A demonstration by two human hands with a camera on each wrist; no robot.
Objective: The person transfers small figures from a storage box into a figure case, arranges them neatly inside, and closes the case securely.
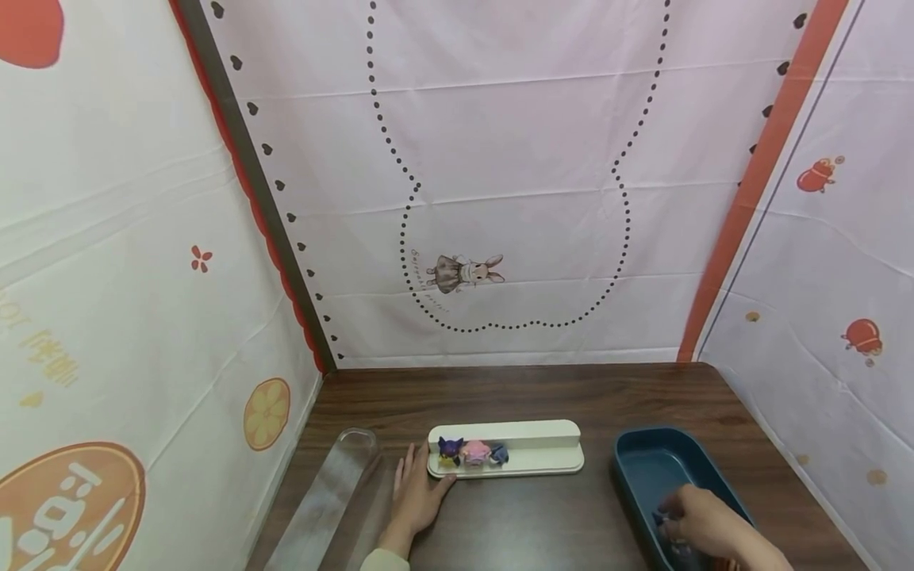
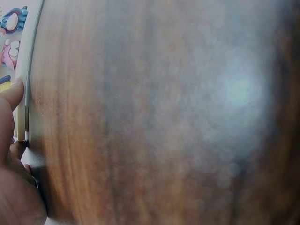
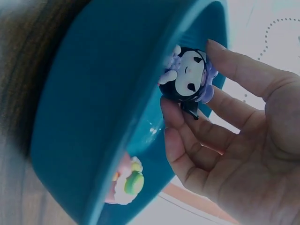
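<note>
The right hand (image 1: 703, 519) at four o'clock grips a hooded figurine (image 3: 190, 72), probably light, rigid, slick and best pinched around the head, inside the blue tray (image 1: 651, 461), while, toward six o'clock, the left hand (image 1: 418, 496), fingers extended, touches the cream holder (image 1: 543, 460).
</note>
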